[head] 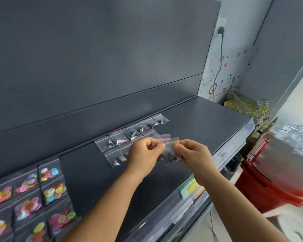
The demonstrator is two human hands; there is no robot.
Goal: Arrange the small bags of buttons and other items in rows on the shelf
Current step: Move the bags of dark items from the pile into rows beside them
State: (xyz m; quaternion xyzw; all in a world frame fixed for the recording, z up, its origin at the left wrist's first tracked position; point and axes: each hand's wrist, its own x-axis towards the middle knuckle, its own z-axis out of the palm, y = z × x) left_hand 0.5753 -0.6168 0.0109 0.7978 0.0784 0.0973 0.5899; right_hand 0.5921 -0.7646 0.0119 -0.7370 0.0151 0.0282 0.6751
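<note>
Head view: both hands' grip seemingly on bags.

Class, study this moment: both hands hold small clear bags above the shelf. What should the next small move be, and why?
Probably lay one held bag down in the front row, to the right of the front-row bag. The left hand and right hand pinch bags above the shelf; the back row runs longer than the front.
</note>
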